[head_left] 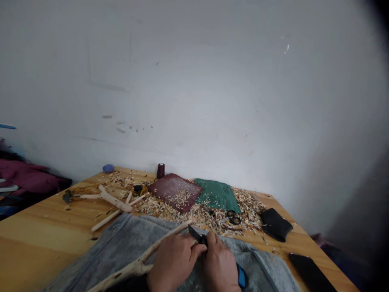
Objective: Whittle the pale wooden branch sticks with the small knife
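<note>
My left hand [173, 261] is closed around a peeled, forked branch [136, 267], which runs from the lower left up to a pale tip just beyond the fingers. In my right hand [220, 263] is a knife [195, 233]; its dark blade points up and left beside the branch tip, and a blue handle end shows behind the palm. My left thumb presses against the knife near the base of the blade. Under both hands lies a grey cloth [130, 233]. Whether the blade touches the wood I cannot tell.
Wood shavings [249, 207] cover much of the wooden table [36, 231]. Around lie another forked branch [114, 200], a maroon sheet [173, 190], a green sheet [217, 194], scissors [233, 217], a black flat piece [276, 225], a phone [311, 271] and a thread spool [161, 170]. A wall stands behind.
</note>
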`<state>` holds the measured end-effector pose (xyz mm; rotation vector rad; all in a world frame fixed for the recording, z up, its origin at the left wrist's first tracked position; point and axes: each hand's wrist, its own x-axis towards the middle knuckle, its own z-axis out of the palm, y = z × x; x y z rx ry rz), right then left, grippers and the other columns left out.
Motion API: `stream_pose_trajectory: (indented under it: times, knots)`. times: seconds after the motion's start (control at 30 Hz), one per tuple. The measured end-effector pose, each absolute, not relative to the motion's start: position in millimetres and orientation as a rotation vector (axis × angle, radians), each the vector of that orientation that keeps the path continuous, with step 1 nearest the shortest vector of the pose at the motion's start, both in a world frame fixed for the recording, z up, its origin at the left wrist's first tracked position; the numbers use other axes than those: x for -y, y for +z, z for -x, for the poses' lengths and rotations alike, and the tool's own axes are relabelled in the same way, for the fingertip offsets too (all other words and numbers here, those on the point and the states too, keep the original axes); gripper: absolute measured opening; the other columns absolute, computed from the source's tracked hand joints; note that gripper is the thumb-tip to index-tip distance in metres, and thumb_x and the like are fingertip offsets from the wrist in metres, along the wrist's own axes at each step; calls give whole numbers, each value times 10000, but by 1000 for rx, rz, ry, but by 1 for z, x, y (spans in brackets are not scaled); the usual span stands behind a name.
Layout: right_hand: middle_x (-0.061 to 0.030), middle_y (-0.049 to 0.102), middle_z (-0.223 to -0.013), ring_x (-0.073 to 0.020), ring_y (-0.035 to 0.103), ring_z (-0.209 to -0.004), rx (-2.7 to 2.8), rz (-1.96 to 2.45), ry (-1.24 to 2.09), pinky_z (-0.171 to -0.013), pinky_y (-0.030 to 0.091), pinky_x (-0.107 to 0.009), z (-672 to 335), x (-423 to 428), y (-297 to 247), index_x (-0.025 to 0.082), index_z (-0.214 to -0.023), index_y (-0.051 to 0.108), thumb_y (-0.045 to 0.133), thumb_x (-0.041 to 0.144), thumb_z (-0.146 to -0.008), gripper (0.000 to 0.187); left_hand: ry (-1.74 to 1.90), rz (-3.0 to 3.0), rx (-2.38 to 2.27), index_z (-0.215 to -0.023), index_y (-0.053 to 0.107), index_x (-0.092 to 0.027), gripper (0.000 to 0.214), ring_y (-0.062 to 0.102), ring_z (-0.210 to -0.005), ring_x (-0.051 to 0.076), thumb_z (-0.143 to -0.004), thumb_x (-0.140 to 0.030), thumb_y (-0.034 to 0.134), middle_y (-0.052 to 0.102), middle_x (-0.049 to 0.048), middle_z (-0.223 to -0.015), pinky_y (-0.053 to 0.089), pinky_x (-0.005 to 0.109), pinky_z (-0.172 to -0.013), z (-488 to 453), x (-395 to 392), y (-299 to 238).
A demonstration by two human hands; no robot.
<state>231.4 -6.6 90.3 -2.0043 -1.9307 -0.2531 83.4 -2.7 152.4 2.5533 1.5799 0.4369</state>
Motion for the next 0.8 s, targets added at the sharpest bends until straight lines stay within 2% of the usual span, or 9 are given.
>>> stream_pose_trajectory:
  times: [0.1, 0.27, 0.47, 0.63, 0.8]
  knots:
    - [-55, 722, -817, -211, 730, -728, 1907, 2044, -238, -564, 406, -256, -235, 5, 90, 208, -904, 560, 484, 16, -864, 211, 366, -2570, -1667, -917, 740, -208, 421, 752, -799, 294, -1013, -397, 376, 789, 92, -833, 533, 360, -671, -87, 4, 151]
    - [-24, 716, -785, -193, 730, -705, 1854, 1982, -271, -533, 374, -244, -237, -1, 84, 230, -866, 535, 490, 37, -870, 198, 283, -2561, -1756, -958, 718, -201, 368, 749, -830, 320, -1004, -370, 395, 787, 110, -844, 535, 377, -675, -91, 1, 150]
    - [-6, 710, -748, -189, 717, -654, 1807, 1900, -336, -537, 375, -256, -241, -2, 82, 234, -849, 532, 507, 78, -877, 160, 373, -2630, -1695, -970, 681, -199, 428, 728, -807, 283, -1014, -245, 258, 764, 106, -866, 523, 382, -715, -88, -2, 142]
    - [4, 715, -745, -170, 708, -637, 1897, 1827, -348, -525, 352, -245, -247, -3, 78, 232, -855, 546, 530, 85, -854, 148, 415, -2610, -1650, -1034, 676, -187, 367, 712, -887, 284, -989, -149, 314, 750, 99, -969, 523, 398, -761, -88, -7, 133]
    - [-1, 723, -755, -174, 716, -670, 1962, 1834, -252, -552, 355, -245, -244, 1, 81, 225, -875, 564, 537, 56, -838, 175, 337, -2509, -1638, -1083, 662, -170, 343, 739, -836, 292, -967, -125, 343, 773, 103, -925, 527, 370, -677, -89, -9, 131]
